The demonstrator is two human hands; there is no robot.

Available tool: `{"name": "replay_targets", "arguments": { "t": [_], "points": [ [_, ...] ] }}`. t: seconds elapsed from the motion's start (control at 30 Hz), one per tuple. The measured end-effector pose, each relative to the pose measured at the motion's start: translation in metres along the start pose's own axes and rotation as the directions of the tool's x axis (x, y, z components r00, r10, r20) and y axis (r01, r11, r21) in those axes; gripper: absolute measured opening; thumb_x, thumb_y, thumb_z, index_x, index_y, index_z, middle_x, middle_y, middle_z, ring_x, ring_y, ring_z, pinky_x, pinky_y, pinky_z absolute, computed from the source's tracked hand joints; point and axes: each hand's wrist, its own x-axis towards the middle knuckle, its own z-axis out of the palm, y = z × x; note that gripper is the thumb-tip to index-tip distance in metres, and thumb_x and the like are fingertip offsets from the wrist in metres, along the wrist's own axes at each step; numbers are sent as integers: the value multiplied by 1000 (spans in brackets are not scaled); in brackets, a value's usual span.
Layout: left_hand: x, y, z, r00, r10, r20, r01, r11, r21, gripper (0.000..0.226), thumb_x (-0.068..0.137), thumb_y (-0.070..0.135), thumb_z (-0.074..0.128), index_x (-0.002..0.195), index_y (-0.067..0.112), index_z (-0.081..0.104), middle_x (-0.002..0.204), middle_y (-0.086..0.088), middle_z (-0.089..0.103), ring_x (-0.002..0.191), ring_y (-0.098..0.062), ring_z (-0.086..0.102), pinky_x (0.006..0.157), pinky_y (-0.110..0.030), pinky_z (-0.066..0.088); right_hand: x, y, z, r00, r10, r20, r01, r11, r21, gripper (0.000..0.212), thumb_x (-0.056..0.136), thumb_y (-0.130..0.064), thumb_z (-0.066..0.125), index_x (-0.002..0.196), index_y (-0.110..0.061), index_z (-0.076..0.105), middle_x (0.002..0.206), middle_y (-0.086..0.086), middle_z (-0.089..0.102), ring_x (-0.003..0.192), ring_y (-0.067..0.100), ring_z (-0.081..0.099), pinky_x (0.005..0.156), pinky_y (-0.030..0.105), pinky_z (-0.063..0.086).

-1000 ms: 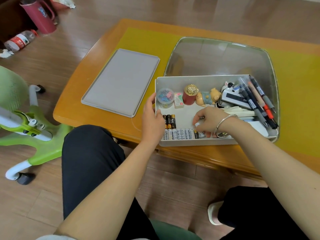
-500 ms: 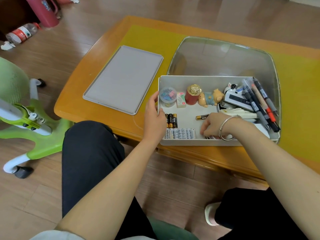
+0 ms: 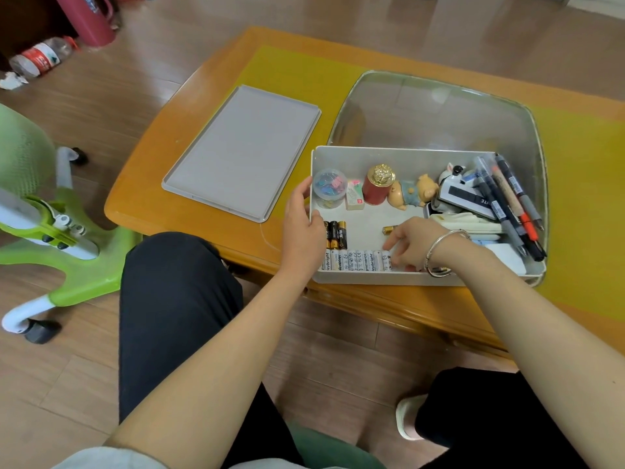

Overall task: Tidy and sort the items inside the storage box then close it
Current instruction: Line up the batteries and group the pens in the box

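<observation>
Gripping the white storage box (image 3: 399,151) by its nine-o'clock wall, the left hand (image 3: 302,228) curls over the rim; the right hand (image 3: 414,243), fingers spread, touches the white batteries (image 3: 355,260) rowed along six o'clock. Black batteries (image 3: 334,234) sit at eight, a clip jar (image 3: 328,187) at ten, pens (image 3: 507,201) at three. Its grey lid (image 3: 243,152) lies outside, at nine.

Right hand (image 3: 414,243) hiding row's last white batteries (image 3: 355,260), red jug (image 3: 89,18) cut off at top
</observation>
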Motion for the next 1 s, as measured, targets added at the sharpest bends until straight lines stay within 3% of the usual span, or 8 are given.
{"name": "replay_targets", "arguments": {
  "t": [0.13,0.23,0.33,0.4,0.5,0.63,0.77,1.0],
  "points": [
    [0,0,0,1000,-24,13,25,1000,-16,49,97,-1,45,139,24,39,137,-1,47,125,-22,51,87,-45,56,-5,9,-6,996,-61,60,54,992,114,34,83,1,60,113,-16,60,84,4,73,60,11,62,46,16,47],
    [0,1,0,1000,-26,14,26,999,-25,49,97,0,45,138,26,39,136,-1,48,123,-22,52,83,-44,57,-12,21,-15,994,-105,-31,108,989,98,20,85,-7,64,100,-20,65,72,2,72,54,17,66,45,21,50],
    [0,1,-1,1000,-26,12,26,999,-24,48,97,0,45,137,26,39,136,0,48,123,-21,53,83,-43,58,-17,34,-25,986,-138,-88,131,988,-80,14,82,-12,68,91,-23,69,75,-7,70,61,14,68,56,23,54],
    [0,1,0,1000,-19,8,20,1000,-14,47,98,0,44,137,26,39,135,0,48,122,-21,53,84,-43,57,-19,41,-28,985,-152,-77,133,968,-211,13,79,-16,72,88,-25,70,81,-11,69,71,12,68,71,23,54],
    [0,1,0,1000,-9,1,9,1000,3,47,98,1,44,138,25,39,135,1,48,124,-18,51,87,-42,56,-20,47,-24,990,-138,-30,119,927,-355,15,79,-24,73,93,-26,70,88,-9,70,79,10,63,77,20,48],
    [0,0,0,1000,-16,-1,16,1000,11,48,98,1,43,138,26,39,136,2,47,124,-18,50,92,-45,53,-16,49,-19,992,-125,-20,100,869,-484,13,81,-30,69,92,-23,71,92,-5,71,85,14,64,76,23,49],
    [1,-1,1,1000,-22,6,22,1000,5,48,98,0,43,137,27,39,136,2,47,124,-21,51,92,-47,53,-11,43,-19,999,-49,-5,38,838,-544,33,85,-44,61,83,-14,72,75,2,67,72,19,62,61,23,44],
    [1,-1,1,1000,-10,4,10,1000,4,47,98,0,43,137,26,40,135,1,49,123,-20,52,90,-45,54,-4,37,-13,998,-69,-8,54,842,-537,29,84,-40,63,82,-13,72,77,4,68,70,21,59,64,26,48]
  ]
}}
